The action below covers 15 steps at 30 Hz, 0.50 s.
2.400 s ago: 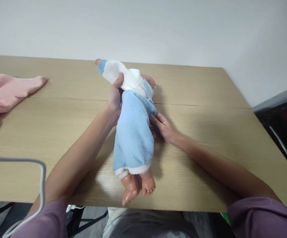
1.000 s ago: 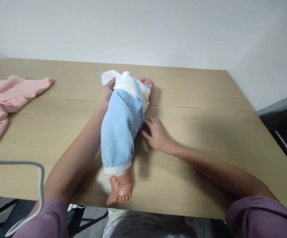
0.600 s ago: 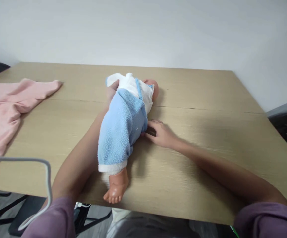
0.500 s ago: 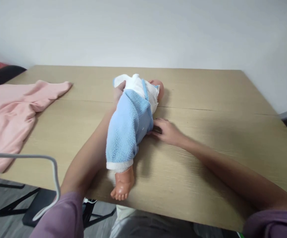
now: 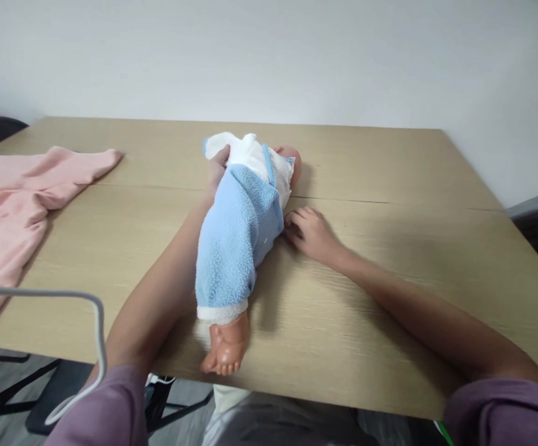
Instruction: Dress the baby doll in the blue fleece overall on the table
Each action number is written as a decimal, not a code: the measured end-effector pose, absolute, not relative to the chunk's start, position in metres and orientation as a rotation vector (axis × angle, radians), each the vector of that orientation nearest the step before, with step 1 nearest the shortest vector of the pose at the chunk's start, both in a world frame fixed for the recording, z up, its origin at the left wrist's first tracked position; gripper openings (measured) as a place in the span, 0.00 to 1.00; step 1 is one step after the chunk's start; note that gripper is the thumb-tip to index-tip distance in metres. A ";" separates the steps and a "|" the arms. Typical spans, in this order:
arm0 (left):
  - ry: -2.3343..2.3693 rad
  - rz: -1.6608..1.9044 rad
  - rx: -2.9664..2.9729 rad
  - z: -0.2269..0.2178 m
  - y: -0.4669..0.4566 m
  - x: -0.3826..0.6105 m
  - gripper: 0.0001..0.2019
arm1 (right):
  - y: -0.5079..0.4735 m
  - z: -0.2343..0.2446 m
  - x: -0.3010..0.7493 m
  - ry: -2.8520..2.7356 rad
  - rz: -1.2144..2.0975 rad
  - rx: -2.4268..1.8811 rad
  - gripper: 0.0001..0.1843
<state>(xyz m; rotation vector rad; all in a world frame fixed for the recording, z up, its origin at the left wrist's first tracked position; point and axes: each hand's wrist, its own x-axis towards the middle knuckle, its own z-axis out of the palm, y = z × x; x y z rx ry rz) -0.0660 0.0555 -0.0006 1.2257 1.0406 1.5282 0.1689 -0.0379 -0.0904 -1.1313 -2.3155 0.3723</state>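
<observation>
A baby doll lies tilted on its side on the table, its bare feet [image 5: 226, 350] toward me and its head [image 5: 293, 162] at the far end. It wears a white top [image 5: 252, 155] with blue trim and fuzzy blue trousers [image 5: 231, 241] with white cuffs. My left hand [image 5: 217, 166] is closed around the doll's upper body from the left, thumb showing and the other fingers hidden. On the right, my right hand [image 5: 309, 234] has its fingers curled at the waist edge of the trousers, pinching the cloth; the fingertips are partly hidden.
A pink garment [image 5: 13, 198] lies spread on the wooden table [image 5: 389, 285] at the left. A grey-white cable [image 5: 64, 294] crosses the lower left, above the table edge. Dark chair parts stand at both sides, and a white wall rises behind.
The whole view has shifted slightly. My right hand has moved a little up along the doll's waist with its fingers more rounded. My left hand keeps its hold on the doll.
</observation>
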 end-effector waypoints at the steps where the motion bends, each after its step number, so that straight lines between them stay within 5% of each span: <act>1: 1.038 1.472 1.203 -0.007 0.063 -0.068 0.43 | -0.038 -0.092 0.170 -2.284 0.397 -1.131 0.10; 10: 0.899 1.324 0.989 -0.026 0.069 -0.041 0.25 | -0.087 -0.105 0.238 -2.090 0.500 -1.241 0.11; 15: 0.847 1.341 1.047 -0.024 0.049 -0.017 0.31 | -0.126 -0.095 0.278 -2.043 0.368 -1.309 0.08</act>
